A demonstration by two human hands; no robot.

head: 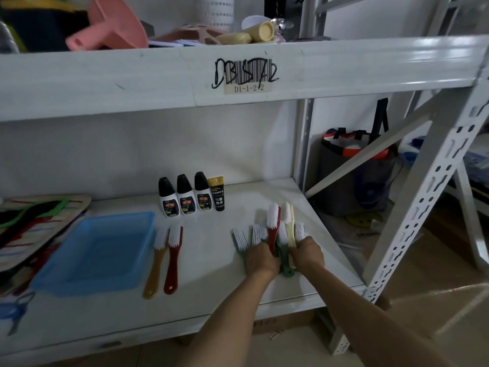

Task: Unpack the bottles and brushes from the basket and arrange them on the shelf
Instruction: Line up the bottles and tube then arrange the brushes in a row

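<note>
Holding a loose fan of brushes (275, 231) down on the shelf (217, 282) near its right edge, I have both hands on the handles: my left hand (260, 260) closed over the green and dark red ones, my right hand (308, 254) closed over the cream ones. How many each palm covers I cannot tell. Their long axes run away from me toward the back wall, bristle heads far, handle ends under my fingers, and they overlap instead of lying side by side.

Two brushes already lie straight, nearer the middle of the shelf: a yellow-brown brush (156, 263) and a red brush (173, 260), parallel, heads toward the back. They sit just right of the blue basket (95, 254), which looks emptied. Behind them, three bottles (186, 196) and a dark tube (218, 193) stand in a row toward the back.

So the row I need to extend lies to my left, and my left hand is the nearer one. I judge the next move is sliding one brush leftward, keeping its axis as it is.
</note>
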